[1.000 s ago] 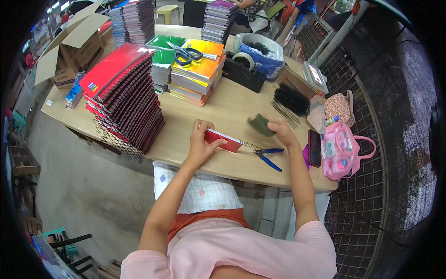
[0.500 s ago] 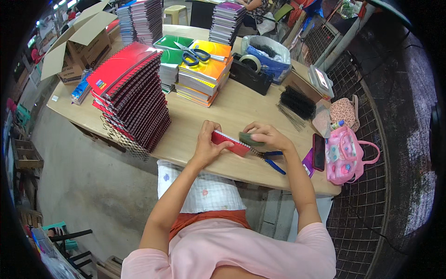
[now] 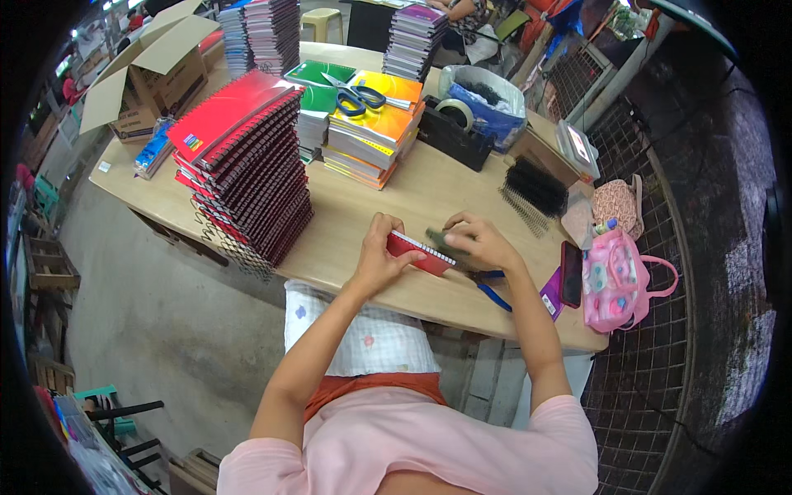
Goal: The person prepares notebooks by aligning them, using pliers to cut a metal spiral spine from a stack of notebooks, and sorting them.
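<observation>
Head view: person sits at the near edge of a wooden table (image 3: 396, 198). Left hand (image 3: 378, 257) presses down on a small red notebook (image 3: 419, 252), fingers curled over its near-left end, clamping it flat near the table's front edge. Right hand (image 3: 483, 243) grips a dark green block-like tool (image 3: 441, 241) set against the notebook's far long edge; exact tool kind too small to tell. Blue-handled pliers (image 3: 493, 289) lie just beside the right wrist. Tall stack of red spiral notebooks (image 3: 247, 177) at the left edge, scissors (image 3: 356, 92) on a colourful stack at the far side, black wire coils (image 3: 535, 186) toward the right edge. Step looks like working the binding edge; next move likely needs steady left-hand pressure while the right slides along the edge.
</observation>
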A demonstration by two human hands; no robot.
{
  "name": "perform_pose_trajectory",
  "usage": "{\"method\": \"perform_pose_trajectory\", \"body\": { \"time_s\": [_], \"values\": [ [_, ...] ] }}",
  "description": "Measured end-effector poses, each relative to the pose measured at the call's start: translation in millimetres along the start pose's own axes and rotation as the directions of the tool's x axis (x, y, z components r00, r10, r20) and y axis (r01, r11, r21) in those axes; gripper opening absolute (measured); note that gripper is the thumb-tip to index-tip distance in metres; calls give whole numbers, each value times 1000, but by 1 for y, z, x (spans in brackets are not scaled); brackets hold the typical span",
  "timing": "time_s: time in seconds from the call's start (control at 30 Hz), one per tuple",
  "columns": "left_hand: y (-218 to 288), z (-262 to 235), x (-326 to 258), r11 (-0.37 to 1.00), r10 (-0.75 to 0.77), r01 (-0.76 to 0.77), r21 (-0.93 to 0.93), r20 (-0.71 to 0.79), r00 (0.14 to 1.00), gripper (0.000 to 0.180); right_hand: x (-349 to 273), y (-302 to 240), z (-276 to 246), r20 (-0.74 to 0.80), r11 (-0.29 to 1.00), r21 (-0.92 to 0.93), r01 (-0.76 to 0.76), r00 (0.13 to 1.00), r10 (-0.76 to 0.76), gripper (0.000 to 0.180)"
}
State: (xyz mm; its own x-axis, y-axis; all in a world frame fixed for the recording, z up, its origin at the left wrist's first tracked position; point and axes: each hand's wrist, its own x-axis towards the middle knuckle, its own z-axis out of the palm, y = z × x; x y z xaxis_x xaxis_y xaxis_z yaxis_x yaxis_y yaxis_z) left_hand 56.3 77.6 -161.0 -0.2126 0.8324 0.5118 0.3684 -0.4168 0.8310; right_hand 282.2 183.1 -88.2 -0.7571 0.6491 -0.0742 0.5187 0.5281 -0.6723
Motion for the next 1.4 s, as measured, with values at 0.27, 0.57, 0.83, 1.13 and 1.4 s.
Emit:
{"method": "perform_pose_trajectory", "body": {
  "time_s": [0.27,0.57,0.83,1.13,1.4],
  "values": [
    [4,-1,1,1000,4,-4,-1,18,1000,59,5,-8,2,6,953,302,1,1000,-3,40],
    [4,-4,-1,992,-124,125,-18,45,991,59,17,-16,10,19,941,336,30,999,-38,45],
    [-28,-34,6,746,-283,328,-580,169,944,39,26,-20,9,41,910,407,85,993,-111,45],
    [-26,-32,9,676,-307,353,-646,189,933,41,38,-16,6,10,988,127,86,996,-88,44],
    [-29,-27,2,717,-265,400,-570,308,914,27,30,-13,10,108,978,154,141,981,-159,39]
  ]
}}
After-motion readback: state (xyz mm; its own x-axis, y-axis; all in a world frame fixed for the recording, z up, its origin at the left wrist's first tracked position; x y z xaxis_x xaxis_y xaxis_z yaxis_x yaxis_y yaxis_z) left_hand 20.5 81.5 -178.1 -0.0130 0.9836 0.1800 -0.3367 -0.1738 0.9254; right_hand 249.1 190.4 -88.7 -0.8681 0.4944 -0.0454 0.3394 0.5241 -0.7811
